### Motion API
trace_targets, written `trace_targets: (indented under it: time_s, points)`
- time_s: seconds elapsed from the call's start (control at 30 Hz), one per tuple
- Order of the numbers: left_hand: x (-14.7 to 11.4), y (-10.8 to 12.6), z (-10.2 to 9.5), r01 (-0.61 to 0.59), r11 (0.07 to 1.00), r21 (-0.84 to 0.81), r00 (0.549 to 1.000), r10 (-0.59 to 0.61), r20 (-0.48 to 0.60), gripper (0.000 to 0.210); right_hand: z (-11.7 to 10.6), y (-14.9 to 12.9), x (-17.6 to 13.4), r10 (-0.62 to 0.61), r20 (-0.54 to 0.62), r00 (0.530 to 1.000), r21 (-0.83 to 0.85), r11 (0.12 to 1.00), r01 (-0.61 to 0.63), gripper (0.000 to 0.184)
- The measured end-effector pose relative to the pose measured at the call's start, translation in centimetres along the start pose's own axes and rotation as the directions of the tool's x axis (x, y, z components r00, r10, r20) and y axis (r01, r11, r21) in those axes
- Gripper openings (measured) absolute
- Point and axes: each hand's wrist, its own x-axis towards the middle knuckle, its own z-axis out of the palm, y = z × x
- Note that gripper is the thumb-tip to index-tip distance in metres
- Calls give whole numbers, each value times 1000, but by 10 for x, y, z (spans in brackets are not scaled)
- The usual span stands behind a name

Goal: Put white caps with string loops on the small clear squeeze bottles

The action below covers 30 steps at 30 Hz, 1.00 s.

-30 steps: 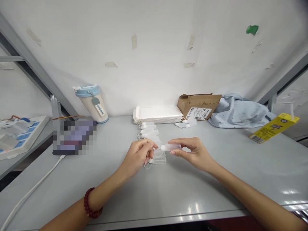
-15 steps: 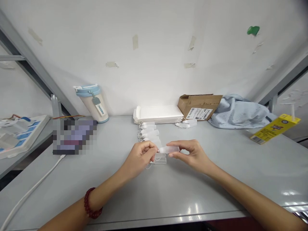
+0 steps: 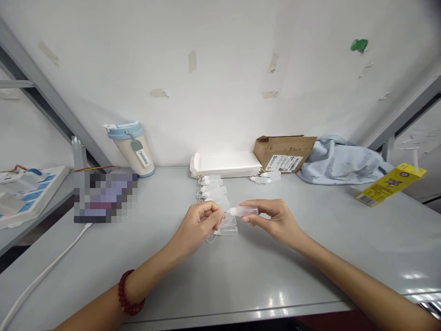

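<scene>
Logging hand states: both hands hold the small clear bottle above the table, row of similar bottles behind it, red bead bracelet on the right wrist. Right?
Not quite. The head view shows the red bead bracelet on the left wrist, not the right. The rest stands: left hand and right hand hold the small clear bottle, row of similar bottles behind.

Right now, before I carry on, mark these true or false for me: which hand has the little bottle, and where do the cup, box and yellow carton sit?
1. The right hand holds the small clear bottle. True.
2. The left hand lies flat on the table. False: it is raised, fingers pinched at the bottle's tip.
3. The cup stands at the far left. True.
4. The cardboard box sits left of the cup. False: it sits right.
5. The yellow carton lies at the right. True.
</scene>
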Motion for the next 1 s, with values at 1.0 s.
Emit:
trace_targets:
  time_s: [1.0]
  points:
    - [21, 6, -34, 87, 993, 79, 978, -70, -199, 26, -39, 81, 32, -190, -57, 980, -689, 718, 99, 28]
